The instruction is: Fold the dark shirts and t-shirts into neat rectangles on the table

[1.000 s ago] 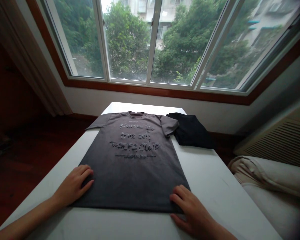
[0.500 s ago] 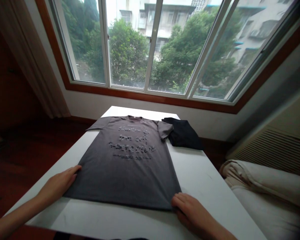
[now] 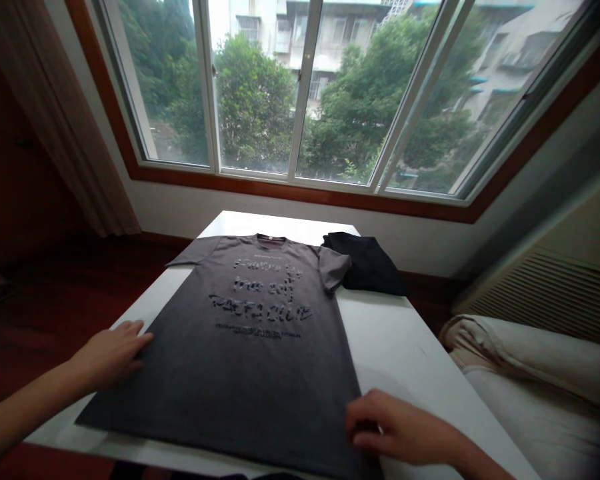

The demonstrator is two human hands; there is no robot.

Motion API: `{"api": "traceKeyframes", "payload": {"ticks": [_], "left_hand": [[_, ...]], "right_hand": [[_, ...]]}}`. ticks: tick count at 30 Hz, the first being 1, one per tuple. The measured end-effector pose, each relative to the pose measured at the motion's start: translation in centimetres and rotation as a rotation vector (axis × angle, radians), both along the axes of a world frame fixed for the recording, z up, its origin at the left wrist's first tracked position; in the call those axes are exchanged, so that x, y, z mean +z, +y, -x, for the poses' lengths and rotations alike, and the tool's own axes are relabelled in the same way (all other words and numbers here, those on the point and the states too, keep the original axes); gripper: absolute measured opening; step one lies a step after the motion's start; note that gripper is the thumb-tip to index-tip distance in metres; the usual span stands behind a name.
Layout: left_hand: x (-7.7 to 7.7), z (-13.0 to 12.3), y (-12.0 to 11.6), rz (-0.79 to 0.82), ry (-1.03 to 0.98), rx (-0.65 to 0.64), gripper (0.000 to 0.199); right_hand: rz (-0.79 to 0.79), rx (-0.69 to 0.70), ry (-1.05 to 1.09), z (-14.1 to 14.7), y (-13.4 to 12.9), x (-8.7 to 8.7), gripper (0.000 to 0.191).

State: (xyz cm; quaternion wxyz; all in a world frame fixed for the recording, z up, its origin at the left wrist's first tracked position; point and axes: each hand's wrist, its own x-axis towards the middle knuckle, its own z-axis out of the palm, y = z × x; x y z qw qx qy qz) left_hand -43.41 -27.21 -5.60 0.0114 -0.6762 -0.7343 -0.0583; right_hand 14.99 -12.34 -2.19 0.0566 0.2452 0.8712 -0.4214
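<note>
A: Start with the grip. What is each hand doing?

B: The left hand [image 3: 111, 353] lies flat, fingers stretched out and slightly spread, palm down on the left edge of the grey T-shirt [image 3: 250, 353], near its hem corner. It pinches nothing; it only presses on the cloth. The right hand [image 3: 397, 430] sits at the shirt's right hem corner with its fingers curled inward. The fingertips touch the fabric edge, but I cannot tell whether any cloth is caught between them.

A: And where does the shirt lie?

B: Spread face up on the white tabletop [image 3: 395, 347], collar toward the window [image 3: 300, 93], hem toward the person. The hem reaches the near edge of the tabletop. Raised lettering runs across the chest; I cannot read the words. Both short sleeves are laid out to the sides.

A: Anything else next to the shirt?

B: A folded black garment [image 3: 367, 267] lies just beside the shirt's right sleeve, at the far right corner of the tabletop; the sleeve tip touches or overlaps it. Further right of the shirt, off the tabletop, there is a cream cushion [image 3: 530, 373]. Left of the shirt is a dark red wooden floor [image 3: 45, 300], and a pale curtain [image 3: 55, 113] hangs at the window's left side.
</note>
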Motion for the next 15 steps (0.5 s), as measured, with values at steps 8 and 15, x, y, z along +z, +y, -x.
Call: {"api": "traceKeyframes", "payload": {"ticks": [8, 15], "left_hand": [[2.6, -10.4, 11.2, 0.053, -0.066, -0.418, 0.024], [-0.4, -18.7, 22.8, -0.035, -0.122, -0.5, 0.046]], "right_hand": [[-0.316, -0.767, 0.387, 0.2, 20.4, -1.6, 0.033], [-0.593, -1.074, 0.029, 2.3, 31.6, -1.9, 0.061]]}}
